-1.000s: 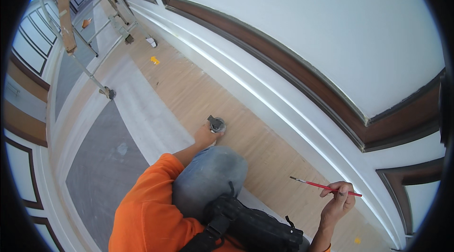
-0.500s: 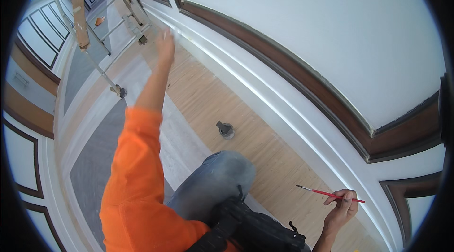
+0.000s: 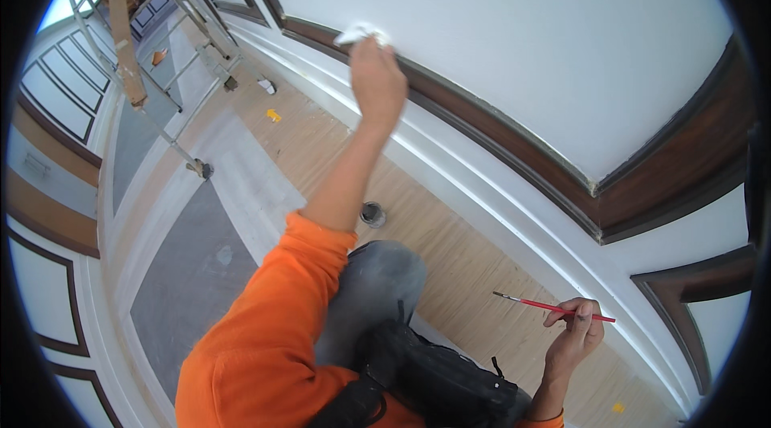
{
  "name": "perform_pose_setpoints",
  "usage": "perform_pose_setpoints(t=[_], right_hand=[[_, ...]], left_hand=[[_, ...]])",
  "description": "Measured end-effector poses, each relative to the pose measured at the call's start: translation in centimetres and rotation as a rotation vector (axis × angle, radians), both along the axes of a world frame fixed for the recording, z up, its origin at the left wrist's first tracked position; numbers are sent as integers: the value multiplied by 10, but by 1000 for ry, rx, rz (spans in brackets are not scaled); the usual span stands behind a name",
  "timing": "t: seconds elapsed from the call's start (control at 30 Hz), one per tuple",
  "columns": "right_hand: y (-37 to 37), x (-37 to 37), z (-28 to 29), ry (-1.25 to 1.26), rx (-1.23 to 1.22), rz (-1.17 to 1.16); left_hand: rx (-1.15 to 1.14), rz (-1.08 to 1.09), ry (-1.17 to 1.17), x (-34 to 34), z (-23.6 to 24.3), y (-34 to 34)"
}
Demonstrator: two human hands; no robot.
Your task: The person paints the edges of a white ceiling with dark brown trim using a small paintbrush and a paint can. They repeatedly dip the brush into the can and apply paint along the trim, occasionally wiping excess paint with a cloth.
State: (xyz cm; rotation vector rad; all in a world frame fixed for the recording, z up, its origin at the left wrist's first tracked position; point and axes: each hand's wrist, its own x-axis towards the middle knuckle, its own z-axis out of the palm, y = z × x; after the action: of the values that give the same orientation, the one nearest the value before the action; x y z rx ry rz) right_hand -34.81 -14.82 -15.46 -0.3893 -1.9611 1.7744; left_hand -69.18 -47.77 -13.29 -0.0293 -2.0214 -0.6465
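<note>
My left hand (image 3: 379, 84) reaches far forward, its fingers closed on a white cloth or tissue (image 3: 361, 32), which lies over the dark brown wood moulding (image 3: 482, 119) at the lower edge of a white wall panel (image 3: 546, 34). Most of the cloth is bunched, so its exact kind is unclear. Low on the right, my right hand (image 3: 577, 330) pinches a thin paintbrush (image 3: 554, 307) by its red handle, the dark bristles pointing left and away from the wall. Below my left forearm, a small round pot (image 3: 373, 215) with dark contents stands on the floor beside my knee.
A metal scaffold (image 3: 173, 103) on castors stands at the far left, a wooden plank (image 3: 124, 34) against it. Along the wall runs a white baseboard (image 3: 498, 195). A small white object (image 3: 267, 86) and a yellow marker (image 3: 274, 115) lie on the floor.
My left hand has swung right and up from over the floor by the baseboard to the moulding, and the white cloth now shows in it. My right hand still holds the paintbrush, barely shifted.
</note>
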Motion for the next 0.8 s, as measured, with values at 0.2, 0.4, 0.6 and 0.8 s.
perform_pose_setpoints(t=[0.2, 0.4, 0.6, 0.8], right_hand=[[-7, -11, 7, 210, -219, -8], [1, 1, 7, 467, -200, -250], [-2, 46, 44, 629, -276, -254], [-49, 56, 71, 648, -90, -320]], left_hand=[[-27, -162, -121, 84, 13, 107], [-49, -328, -123, 143, 11, 181], [79, -663, 168, 164, -9, 237], [-543, -938, 417, 98, -15, 154]])
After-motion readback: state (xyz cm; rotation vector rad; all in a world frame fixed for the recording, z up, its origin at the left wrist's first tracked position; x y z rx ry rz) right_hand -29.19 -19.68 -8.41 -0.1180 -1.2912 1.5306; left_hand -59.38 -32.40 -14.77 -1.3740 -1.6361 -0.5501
